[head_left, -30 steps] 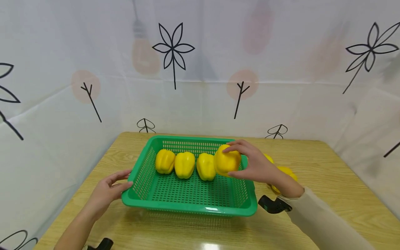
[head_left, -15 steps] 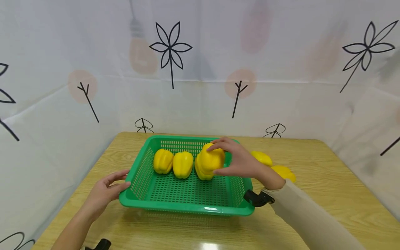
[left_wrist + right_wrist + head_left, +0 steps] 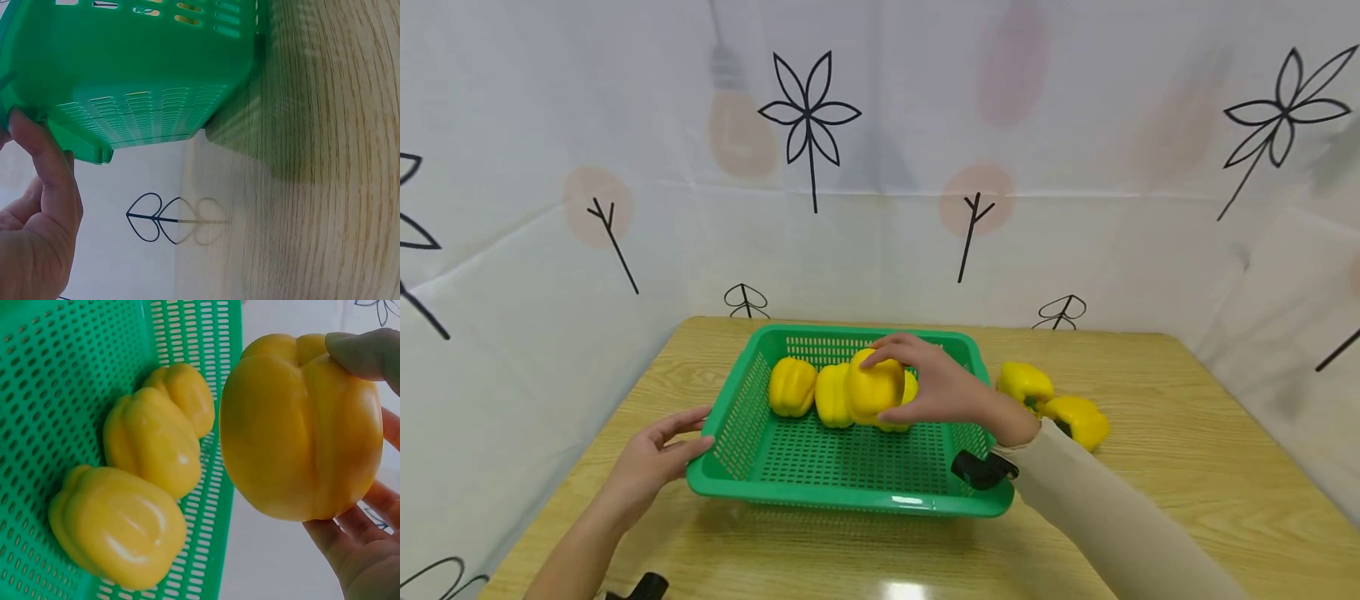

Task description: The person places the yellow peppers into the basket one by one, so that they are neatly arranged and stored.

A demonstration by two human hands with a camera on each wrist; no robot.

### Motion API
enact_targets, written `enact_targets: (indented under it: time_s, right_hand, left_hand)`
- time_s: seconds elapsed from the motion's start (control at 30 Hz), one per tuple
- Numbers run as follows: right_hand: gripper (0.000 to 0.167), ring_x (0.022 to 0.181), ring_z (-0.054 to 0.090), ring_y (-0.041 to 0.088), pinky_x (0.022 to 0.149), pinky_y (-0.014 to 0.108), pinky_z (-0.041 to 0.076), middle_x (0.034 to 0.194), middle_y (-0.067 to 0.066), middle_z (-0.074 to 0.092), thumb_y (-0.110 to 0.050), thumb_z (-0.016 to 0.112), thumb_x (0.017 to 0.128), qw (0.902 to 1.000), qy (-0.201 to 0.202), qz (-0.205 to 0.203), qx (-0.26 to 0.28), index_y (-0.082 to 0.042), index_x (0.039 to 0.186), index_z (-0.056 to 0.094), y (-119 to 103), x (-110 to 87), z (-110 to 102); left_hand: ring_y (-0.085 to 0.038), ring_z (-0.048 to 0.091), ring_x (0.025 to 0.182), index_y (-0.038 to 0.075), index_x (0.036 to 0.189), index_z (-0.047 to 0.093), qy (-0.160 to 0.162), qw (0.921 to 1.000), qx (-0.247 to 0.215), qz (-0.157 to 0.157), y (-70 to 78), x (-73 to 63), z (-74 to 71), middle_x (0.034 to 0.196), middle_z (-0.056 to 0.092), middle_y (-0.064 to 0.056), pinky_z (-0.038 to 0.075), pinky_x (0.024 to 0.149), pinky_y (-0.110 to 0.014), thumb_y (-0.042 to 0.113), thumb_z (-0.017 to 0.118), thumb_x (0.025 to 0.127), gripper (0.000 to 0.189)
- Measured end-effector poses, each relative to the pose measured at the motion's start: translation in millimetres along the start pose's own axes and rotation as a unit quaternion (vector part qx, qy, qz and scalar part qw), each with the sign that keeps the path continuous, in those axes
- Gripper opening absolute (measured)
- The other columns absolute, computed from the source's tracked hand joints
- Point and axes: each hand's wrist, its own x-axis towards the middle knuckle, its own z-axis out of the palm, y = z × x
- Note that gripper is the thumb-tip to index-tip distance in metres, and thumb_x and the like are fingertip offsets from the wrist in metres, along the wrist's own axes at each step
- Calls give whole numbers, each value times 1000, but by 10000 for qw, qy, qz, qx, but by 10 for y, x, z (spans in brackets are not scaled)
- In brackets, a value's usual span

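A yellow bell pepper (image 3: 874, 388) is held up over the green basket (image 3: 850, 502) in my right hand (image 3: 934, 385), thumb on one side and fingers on the other. The right wrist view shows this pepper (image 3: 300, 431) close up, raised above the others. Inside the basket, three more yellow peppers line the far wall; the leftmost one (image 3: 792, 387) shows fully, while the held pepper partly covers the other two. My left hand (image 3: 651, 458) grips the basket's left rim. In the left wrist view its fingers (image 3: 53, 165) hook at the rim.
Two yellow peppers lie on the wooden table right of the basket: one farther back (image 3: 1025, 382), one nearer (image 3: 1078, 421). The table (image 3: 1180, 467) meets a white patterned cloth (image 3: 880, 258) at the back and sides.
My right hand has carried the pepper leftward across the basket, from its right side to over the middle peppers. The two table peppers have come into fuller view. My left hand stays at the rim.
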Motion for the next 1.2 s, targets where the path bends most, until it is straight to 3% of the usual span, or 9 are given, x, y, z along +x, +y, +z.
enact_targets:
  time_s: [0.3,0.67,0.9,1.2]
  right_hand:
    - [49,119,43,20,93,37,42,127,4,49,-22,81,72,9993,-204,-198,230,-13,116,61,26,191,158]
    - [50,112,46,18,85,29,45,126,4,50,-26,81,72,9975,-529,-376,282,-13,116,61,-20,351,304]
    - [49,109,46,16,86,30,47,123,2,49,-20,82,71,9942,-702,-232,784,-12,114,62,-11,440,440]
    - [48,102,45,12,77,25,46,116,-2,51,-23,82,70,9928,-988,-185,655,-15,113,62,-19,597,627]
  left_hand:
    - [-7,60,94,1,142,35,-24,10000,14,-35,-11,8,-5,137,32,-19,52,78,-30,21,62,91,61]
    - [-7,61,94,2,143,34,-43,10000,-1,-55,-8,11,-4,137,32,-18,52,78,-30,21,62,92,61]
    - [-6,60,95,2,143,34,-83,10000,40,-25,-13,14,-1,138,31,-19,52,79,-30,22,61,92,61]
    - [-6,60,95,2,143,34,-69,10000,46,22,-36,15,-12,138,31,-19,52,79,-30,22,61,92,61]
